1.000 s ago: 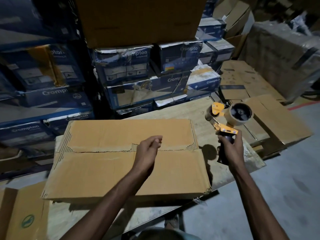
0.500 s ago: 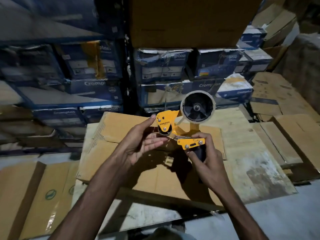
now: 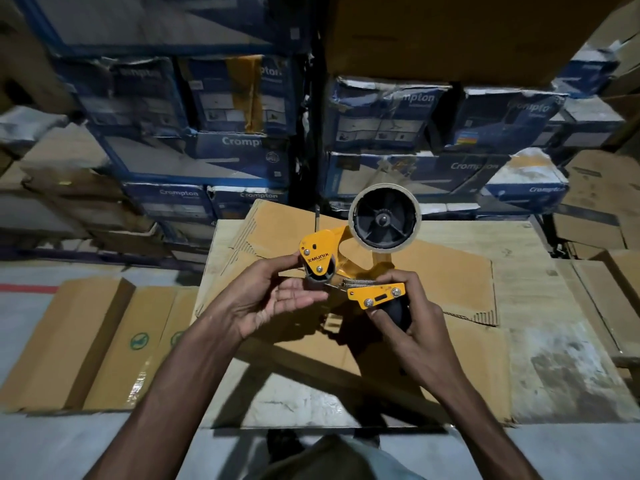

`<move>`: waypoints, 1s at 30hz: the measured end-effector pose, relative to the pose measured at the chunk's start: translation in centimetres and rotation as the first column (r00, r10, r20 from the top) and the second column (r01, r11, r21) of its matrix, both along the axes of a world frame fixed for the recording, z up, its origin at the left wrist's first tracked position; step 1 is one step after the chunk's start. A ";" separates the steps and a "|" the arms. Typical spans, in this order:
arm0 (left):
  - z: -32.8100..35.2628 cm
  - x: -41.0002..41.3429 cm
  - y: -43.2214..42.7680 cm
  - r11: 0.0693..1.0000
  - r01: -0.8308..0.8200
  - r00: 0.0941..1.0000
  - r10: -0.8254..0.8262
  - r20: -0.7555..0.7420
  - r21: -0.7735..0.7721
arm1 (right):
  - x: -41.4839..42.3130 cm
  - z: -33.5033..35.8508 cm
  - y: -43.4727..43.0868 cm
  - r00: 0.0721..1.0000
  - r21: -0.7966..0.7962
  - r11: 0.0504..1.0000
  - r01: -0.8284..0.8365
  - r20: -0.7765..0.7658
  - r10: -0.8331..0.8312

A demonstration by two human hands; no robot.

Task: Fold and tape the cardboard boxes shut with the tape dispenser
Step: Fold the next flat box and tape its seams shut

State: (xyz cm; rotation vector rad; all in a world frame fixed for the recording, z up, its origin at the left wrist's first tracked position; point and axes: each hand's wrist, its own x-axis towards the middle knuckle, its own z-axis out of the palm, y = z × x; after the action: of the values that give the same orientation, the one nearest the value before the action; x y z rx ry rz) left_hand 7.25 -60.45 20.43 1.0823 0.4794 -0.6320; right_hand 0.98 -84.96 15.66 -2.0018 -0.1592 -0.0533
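Right now the orange tape dispenser (image 3: pixel 349 265) is held in the air above the cardboard box (image 3: pixel 460 278), not touching it, roughly over the box's middle. The right hand (image 3: pixel 412 323) grips the black handle (image 3: pixel 396 313) from below and behind, its fingers curled round it and its thumb lying along the near side under the orange plate. The left hand (image 3: pixel 273 299) is at the dispenser's front end, palm turned up, with its fingers nearly straight and pressed together just beneath the roller; its thumb rests against the outer edge of the orange head, and I cannot tell whether the fingers actually touch the roller. The tape roll (image 3: pixel 384 218) sits on its black hub at the top of the dispenser, facing the camera. The box lies flat on a pale wooden table (image 3: pixel 540 306), its top flaps folded down with a ragged seam showing at the right. Flattened cartons (image 3: pixel 104 341) lie on the grey floor (image 3: pixel 20 317) to the left of the table, and blue cartons (image 3: pixel 381 123) are stacked behind it
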 end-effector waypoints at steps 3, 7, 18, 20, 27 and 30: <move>-0.4 0.2 1.0 0.945 -0.027 0.988 -0.023 0.151 0.325 | 0.0 -0.1 0.3 1.000 -0.023 1.000 -0.005 -0.005 0.005; 1.2 -0.2 1.2 0.758 -0.195 0.915 -0.088 0.394 0.622 | 0.0 -0.1 0.2 1.000 -0.036 0.999 -0.011 -0.004 0.011; 2.3 0.1 -1.3 0.707 -0.092 0.872 -0.283 0.400 0.701 | -0.8 0.4 1.0 0.998 0.029 0.999 -0.020 -0.064 0.022; 1.2 -1.1 -1.8 0.800 -0.152 0.906 -0.122 0.406 0.580 | -0.8 0.3 1.0 0.996 0.053 0.999 0.008 -0.088 -0.003; -2.0 -4.3 -3.6 0.969 -0.247 0.969 0.246 0.024 0.030 | -0.4 -0.4 1.2 0.985 0.116 0.989 0.088 -0.161 -0.068; -1.7 -3.6 -3.2 0.926 -0.339 0.937 0.316 -0.150 -0.168 | -0.5 -0.7 1.1 0.986 0.081 0.994 0.074 -0.156 -0.061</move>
State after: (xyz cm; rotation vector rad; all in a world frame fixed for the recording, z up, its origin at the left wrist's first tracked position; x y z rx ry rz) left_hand 3.67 -63.65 18.75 0.7610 0.6746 -0.4364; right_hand 0.53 -83.81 14.93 -1.9162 0.0099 0.0504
